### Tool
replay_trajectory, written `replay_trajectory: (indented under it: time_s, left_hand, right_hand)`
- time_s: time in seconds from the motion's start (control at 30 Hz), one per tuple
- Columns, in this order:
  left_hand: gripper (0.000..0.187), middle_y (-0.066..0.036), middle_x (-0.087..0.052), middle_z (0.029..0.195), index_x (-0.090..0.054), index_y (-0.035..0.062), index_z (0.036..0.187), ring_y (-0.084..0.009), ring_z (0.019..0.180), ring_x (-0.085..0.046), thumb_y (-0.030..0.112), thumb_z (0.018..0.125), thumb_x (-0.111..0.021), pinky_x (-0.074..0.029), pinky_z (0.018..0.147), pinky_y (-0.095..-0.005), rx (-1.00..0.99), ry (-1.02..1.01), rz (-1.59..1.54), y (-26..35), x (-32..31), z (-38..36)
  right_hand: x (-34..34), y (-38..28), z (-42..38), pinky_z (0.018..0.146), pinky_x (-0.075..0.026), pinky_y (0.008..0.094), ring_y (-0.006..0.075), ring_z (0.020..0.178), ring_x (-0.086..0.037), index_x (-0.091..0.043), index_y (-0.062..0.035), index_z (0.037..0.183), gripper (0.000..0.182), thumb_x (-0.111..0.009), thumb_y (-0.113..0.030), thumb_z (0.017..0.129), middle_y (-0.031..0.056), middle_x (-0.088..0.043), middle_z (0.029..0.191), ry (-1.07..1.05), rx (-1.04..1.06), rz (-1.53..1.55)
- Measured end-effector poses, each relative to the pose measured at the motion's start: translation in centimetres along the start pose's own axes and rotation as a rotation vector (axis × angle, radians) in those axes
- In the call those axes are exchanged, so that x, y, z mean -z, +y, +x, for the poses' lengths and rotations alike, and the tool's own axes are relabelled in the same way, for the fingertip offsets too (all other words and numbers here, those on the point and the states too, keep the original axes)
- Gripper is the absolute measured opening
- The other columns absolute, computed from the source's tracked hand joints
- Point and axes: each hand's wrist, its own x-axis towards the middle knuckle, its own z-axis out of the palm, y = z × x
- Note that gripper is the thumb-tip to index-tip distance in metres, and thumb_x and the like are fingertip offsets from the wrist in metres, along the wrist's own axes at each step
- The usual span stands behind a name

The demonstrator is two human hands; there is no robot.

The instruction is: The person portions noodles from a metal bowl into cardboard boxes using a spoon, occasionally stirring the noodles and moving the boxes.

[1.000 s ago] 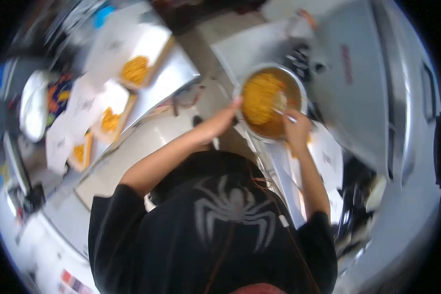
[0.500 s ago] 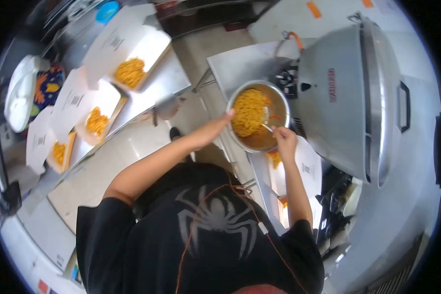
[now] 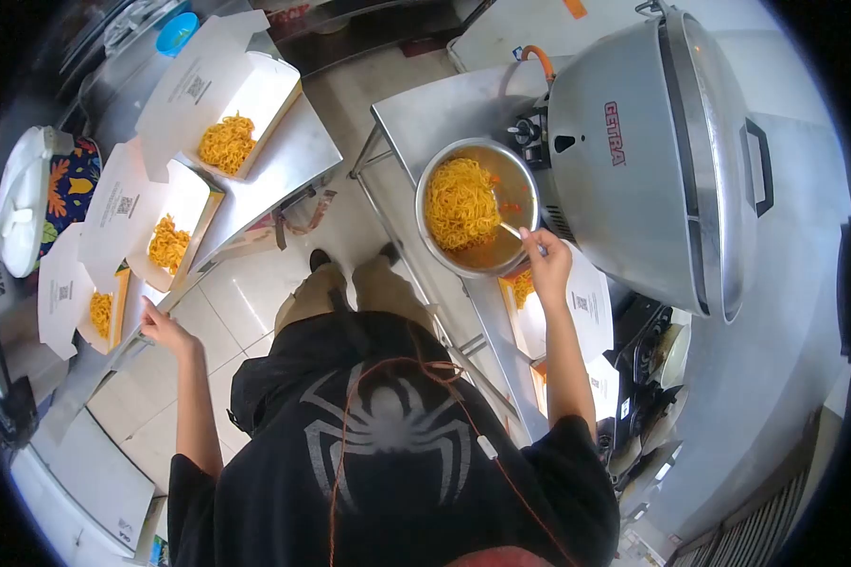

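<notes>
My right hand pinches the pale, thin handle of a utensil at the rim of a metal bowl; its head is hidden in the noodles. Yellow noodles fill the bowl's left side, with orange bits beside them. On the other side, my left hand hovers by the left counter's edge, holding nothing, fingers partly stretched toward the open paper boxes. The nearest are a small box and a middle box, both with noodles inside. A third noodle box stands farther back.
A large grey Getra appliance stands right of the bowl. More open boxes lie on the right table below the bowl. A white lidded container and a blue bowl sit at the left. Tiled floor separates the counters.
My left hand has left the bowl's rim and swung left to the boxes on the counter. My right hand stays on the utensil at the bowl. The view has shifted slightly.
</notes>
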Motion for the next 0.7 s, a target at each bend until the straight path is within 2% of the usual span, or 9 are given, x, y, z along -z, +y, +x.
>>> replay_trajectory:
  time_s: [0.1, 0.2, 0.3, 0.4, 0.5, 0.7]
  left_hand:
    - [0.065, -0.009, -0.051, 0.100, -0.047, 0.0043, 0.110, -0.0132, 0.082, -0.049, 0.061, 0.077, -0.049, -0.041, 0.069, -0.0260, 0.050, -0.283, 0.105, 1.6, 0.0, 3.3]
    - [0.073, -0.008, -0.050, 0.107, -0.043, 0.0035, 0.116, -0.0157, 0.087, -0.050, 0.063, 0.076, -0.048, -0.043, 0.073, -0.0289, 0.207, -0.551, 0.248, 2.1, -0.3, 6.0]
    - [0.070, -0.007, -0.050, 0.106, -0.044, 0.0045, 0.115, -0.0157, 0.086, -0.050, 0.063, 0.076, -0.047, -0.044, 0.072, -0.0311, 0.194, -0.602, 0.213, 3.1, -0.7, 6.0]
    - [0.068, -0.007, -0.052, 0.103, -0.045, 0.0050, 0.113, -0.0145, 0.086, -0.050, 0.062, 0.077, -0.046, -0.046, 0.071, -0.0320, 0.158, -0.575, 0.204, 4.1, -0.9, 5.0]
    - [0.063, -0.007, -0.052, 0.104, -0.044, 0.0049, 0.114, -0.0143, 0.089, -0.051, 0.059, 0.080, -0.044, -0.047, 0.070, -0.0313, 0.179, -0.632, 0.238, 2.6, -1.0, 6.1]
    - [0.054, -0.009, -0.052, 0.104, -0.044, 0.0022, 0.111, -0.0175, 0.098, -0.052, 0.050, 0.087, -0.039, -0.051, 0.074, -0.0337, 0.182, -0.701, 0.153, 1.6, -1.0, 6.6]
  right_hand:
    - [-0.3, 0.6, -0.2, 0.051, -0.034, 0.0229, 0.0075, 0.052, -0.043, -0.058, 0.0000, 0.065, 0.027, -0.063, -0.022, 0.079, 0.0011, -0.053, 0.055, -0.007, -0.009, 0.154]
    - [0.1, 1.3, 0.2, 0.054, -0.034, 0.0216, 0.0058, 0.056, -0.043, -0.056, 0.0010, 0.063, 0.027, -0.062, -0.018, 0.080, -0.0013, -0.051, 0.056, -0.073, -0.059, 0.304]
    - [0.6, 1.7, 0.6, 0.054, -0.035, 0.0221, 0.0061, 0.056, -0.043, -0.056, 0.0009, 0.063, 0.027, -0.061, -0.019, 0.080, -0.0007, -0.051, 0.056, -0.061, -0.009, 0.333]
    - [1.6, -0.7, 0.2, 0.055, -0.035, 0.0229, 0.0062, 0.056, -0.043, -0.056, 0.0005, 0.063, 0.027, -0.061, -0.019, 0.081, -0.0007, -0.050, 0.056, -0.006, 0.043, 0.149]
    - [2.2, -1.4, 0.2, 0.055, -0.036, 0.0232, 0.0065, 0.056, -0.042, -0.054, 0.0001, 0.062, 0.028, -0.060, -0.020, 0.081, -0.0011, -0.049, 0.054, -0.029, 0.066, 0.115]
    - [4.4, -1.8, 0.3, 0.053, -0.033, 0.0218, 0.0062, 0.054, -0.040, -0.052, -0.0005, 0.059, 0.031, -0.060, -0.021, 0.081, -0.0022, -0.047, 0.054, -0.061, 0.022, 0.143]
